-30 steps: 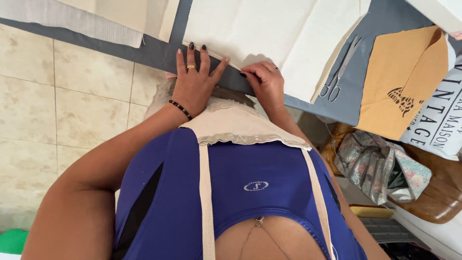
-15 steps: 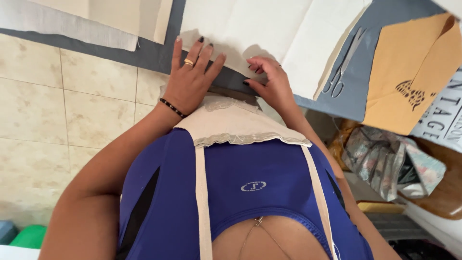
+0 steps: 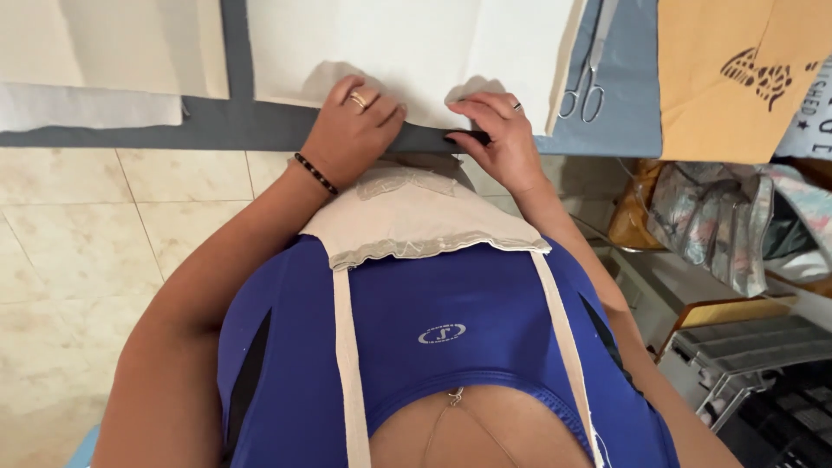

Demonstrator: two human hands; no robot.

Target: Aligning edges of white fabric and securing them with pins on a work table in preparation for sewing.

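Both hands have slid along the near edge of the desk since the earlier frame, and the view has swung so that the grey desktop now runs level across the top. Nearest the camera hangs a cream fabric bib with a lace-trimmed hem [image 3: 425, 221], its straps running down over a blue top. Just beyond it, at the near edge of the grey desk [image 3: 234, 130], the left hand [image 3: 351, 134] lies palm down with fingers curled, pressing the near border of a large cream sheet of fabric [image 3: 407, 52]; it closes on nothing. The right hand [image 3: 498, 134] rests beside it, fingertips pinching or pressing a dark strip [image 3: 433, 139] along the desk edge, though whether it truly grips it I cannot tell. The step in hand looks like smoothing and lining up the sheet against the edge; the next move would seem to call for holding the border flat while both hands work outward. Further off, silver scissors [image 3: 585, 87] lie near the sheet's right edge, with a tan paper piece bearing a dark cut-out pattern [image 3: 737, 78] at the desk's right end. Below that end, a bag of patterned cloth [image 3: 728, 217] holds bundled fabrics.
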